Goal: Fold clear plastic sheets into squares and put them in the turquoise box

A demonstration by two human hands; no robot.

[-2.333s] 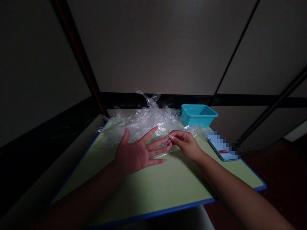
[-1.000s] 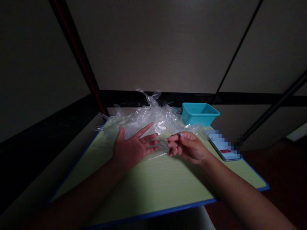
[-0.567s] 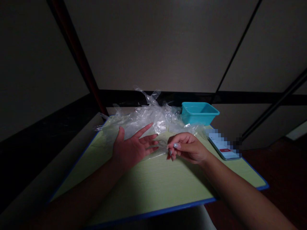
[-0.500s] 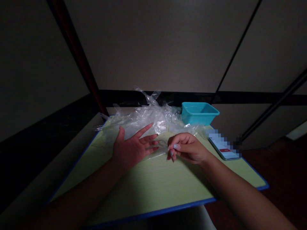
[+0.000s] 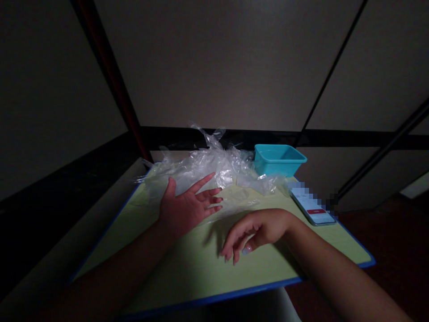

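Observation:
My left hand (image 5: 186, 207) is held palm up with its fingers spread, just above a light green table (image 5: 214, 264). A thin clear plastic glove (image 5: 231, 203) lies loosely by its fingertips; whether it is on the fingers I cannot tell. My right hand (image 5: 253, 232) hangs over the table nearer to me, fingers relaxed, curved downward and apart, holding nothing. A heap of clear plastic gloves (image 5: 204, 167) is piled behind the left hand.
A turquoise plastic tub (image 5: 279, 159) stands at the far right of the table. A phone (image 5: 311, 205) lies face up near the right edge. The table has a blue rim and dark walls close behind it.
My right hand has let go of the clear plastic at the left fingertips and moved down toward me, its fingers now loose. The left hand has stayed in place.

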